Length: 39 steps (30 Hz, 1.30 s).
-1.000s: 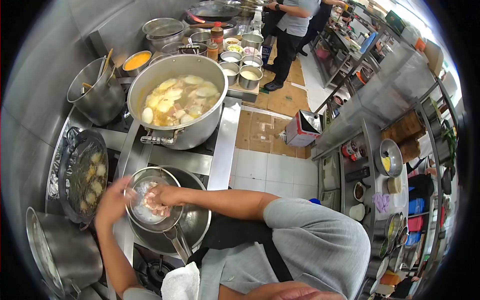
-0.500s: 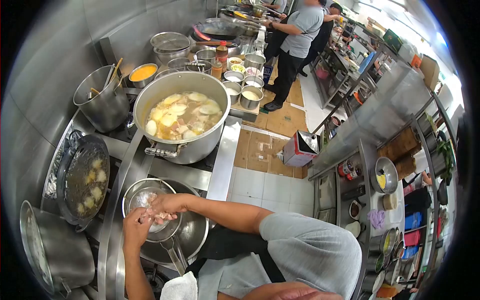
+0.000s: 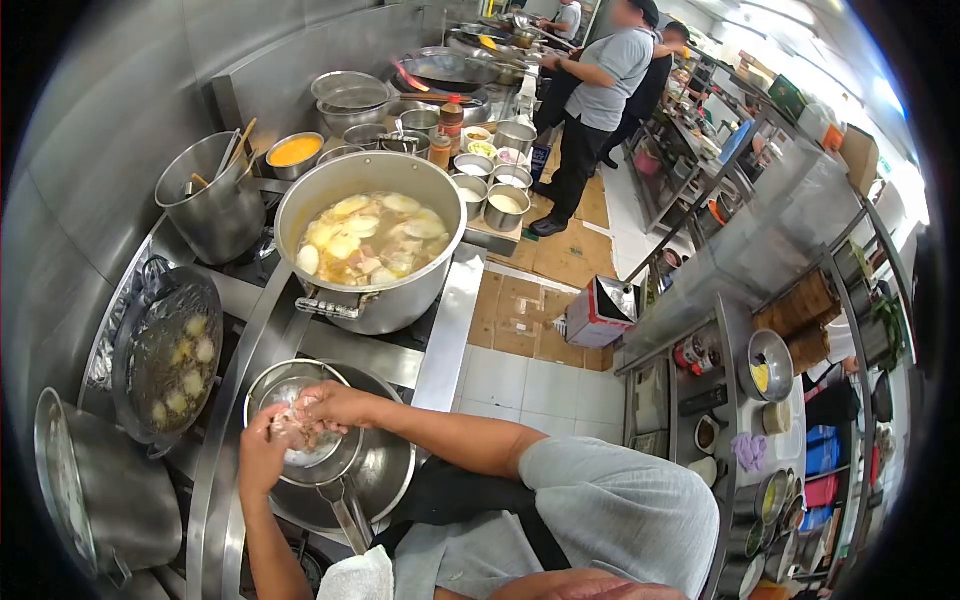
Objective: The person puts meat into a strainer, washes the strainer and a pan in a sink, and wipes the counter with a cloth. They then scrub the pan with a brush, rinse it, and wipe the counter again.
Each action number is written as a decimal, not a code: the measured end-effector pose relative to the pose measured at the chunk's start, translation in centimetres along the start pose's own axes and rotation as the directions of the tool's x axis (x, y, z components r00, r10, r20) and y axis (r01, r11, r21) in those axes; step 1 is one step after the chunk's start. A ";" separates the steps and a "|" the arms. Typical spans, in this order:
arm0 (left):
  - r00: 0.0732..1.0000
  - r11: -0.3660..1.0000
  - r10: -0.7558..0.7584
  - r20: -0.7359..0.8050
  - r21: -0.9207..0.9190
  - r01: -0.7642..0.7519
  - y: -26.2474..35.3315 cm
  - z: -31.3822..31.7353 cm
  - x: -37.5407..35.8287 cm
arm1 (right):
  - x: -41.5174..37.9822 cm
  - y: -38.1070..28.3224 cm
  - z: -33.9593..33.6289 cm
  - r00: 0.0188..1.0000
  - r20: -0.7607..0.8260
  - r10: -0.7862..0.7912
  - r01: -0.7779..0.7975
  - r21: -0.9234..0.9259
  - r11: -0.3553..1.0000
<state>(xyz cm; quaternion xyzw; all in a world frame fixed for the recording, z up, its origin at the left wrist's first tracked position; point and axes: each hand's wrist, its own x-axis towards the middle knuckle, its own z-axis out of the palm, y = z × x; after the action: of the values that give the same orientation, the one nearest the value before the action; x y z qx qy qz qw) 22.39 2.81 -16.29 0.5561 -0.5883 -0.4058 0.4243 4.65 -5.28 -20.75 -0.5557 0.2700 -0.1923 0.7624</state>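
My left hand (image 3: 262, 446) and my right hand (image 3: 338, 407) come together over a small metal bowl (image 3: 318, 455). Pale pinkish food (image 3: 293, 430) is between the curled fingers; its exact kind is unclear. White matter, too blurred to name, shows in the bowl near the fingers. A handled metal strainer (image 3: 349, 508) is around the small bowl, and a wide steel basin (image 3: 392, 470) lies beneath. To the left, a dark wok (image 3: 140, 330) holds several battered pieces (image 3: 192, 383) in oil.
Beyond my hands stands a large pot (image 3: 395, 310) of broth with pale slices. Tall pots (image 3: 215, 225) flank the wok, and small seasoning tins (image 3: 505, 207) line the far counter. Two people (image 3: 600, 90) stand further off. A metal box (image 3: 600, 315) is on the floor.
My left hand has shifted slightly left and its fingers have loosened around the food. My right hand stays over the bowl. The whole view has tilted a little.
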 end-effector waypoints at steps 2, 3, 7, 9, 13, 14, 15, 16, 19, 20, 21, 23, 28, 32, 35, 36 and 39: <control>0.997 0.986 0.079 0.011 0.145 -0.080 1.3 1.5 0.0 | -0.3 -0.7 0.3 0.999 -0.018 0.038 -0.039 -0.067 0.997; 0.997 0.973 0.076 0.032 0.215 -0.081 2.3 1.8 -0.1 | -0.4 -1.0 0.4 0.998 -0.028 0.056 -0.059 -0.100 0.993; 0.975 0.879 0.217 0.044 0.426 -0.215 1.0 1.9 0.0 | -0.2 -0.5 0.7 0.999 -0.027 0.045 -0.044 0.038 0.998; 0.986 0.903 0.165 0.003 0.401 -0.152 -0.4 1.3 0.3 | -0.5 -0.8 0.9 1.000 -0.004 0.031 -0.030 0.128 0.991; 0.982 0.985 -0.164 -0.092 0.045 0.168 -0.7 -0.4 0.0 | 0.1 -0.2 -0.1 0.979 -0.187 -0.084 0.103 0.095 0.990; 0.969 0.973 -0.228 -0.089 -0.064 0.223 0.0 -1.0 -0.1 | 0.2 -0.2 -0.2 0.979 -0.182 -0.096 0.112 0.080 0.990; 0.966 0.955 -0.247 -0.082 -0.187 0.228 0.2 -1.3 -0.2 | 0.3 -0.1 -0.2 0.978 -0.178 -0.106 0.119 0.067 0.991; 0.967 0.927 -0.244 -0.072 -0.309 0.211 0.1 -1.6 -0.2 | 0.3 0.1 -0.1 0.978 -0.173 -0.115 0.126 0.053 0.991; 0.978 0.763 -0.201 -0.057 -0.635 0.120 0.3 -2.4 -0.6 | 0.8 0.6 -0.3 0.988 -0.136 -0.069 0.085 0.112 0.990; 0.980 0.718 -0.194 -0.049 -0.688 0.108 0.6 -2.3 -0.8 | 1.0 0.7 -0.4 0.992 -0.119 -0.043 0.059 0.128 0.990; 0.982 0.668 -0.186 -0.041 -0.738 0.096 0.9 -2.1 -0.9 | 1.0 0.9 -0.2 0.997 -0.072 -0.013 0.026 0.184 0.982; 0.980 0.699 -0.196 -0.031 -0.705 0.117 1.1 -1.6 -0.9 | 0.5 0.5 0.6 0.999 0.026 0.041 -0.046 0.289 0.956; 0.965 0.990 -0.105 -0.239 0.072 0.126 -1.6 1.4 -0.2 | 1.4 1.9 1.6 0.999 0.036 0.028 -0.042 0.479 0.877; 0.922 0.852 0.285 -0.264 0.509 -0.118 -2.0 2.6 -0.1 | 1.7 2.5 1.4 0.995 0.063 -0.076 0.047 0.367 0.929; 0.956 0.994 -0.113 -0.271 -0.029 0.109 -4.1 2.1 0.0 | 1.0 1.6 1.9 0.996 0.026 -0.083 0.072 0.292 0.954; 0.947 0.973 -0.185 -0.263 -0.186 0.138 -4.6 1.9 0.0 | 1.1 1.6 1.6 0.995 0.039 -0.095 0.081 0.263 0.961; 0.921 0.836 -0.308 -0.237 -0.529 0.144 -3.5 1.1 0.3 | 1.0 0.1 0.4 0.999 0.017 -0.049 0.044 0.207 0.977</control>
<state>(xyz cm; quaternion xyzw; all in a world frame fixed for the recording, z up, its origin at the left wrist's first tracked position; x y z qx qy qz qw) 22.38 2.33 -19.96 0.5496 -0.3169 -0.4993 0.5901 5.63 -5.54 -20.99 -0.4816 0.2273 -0.2310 0.8143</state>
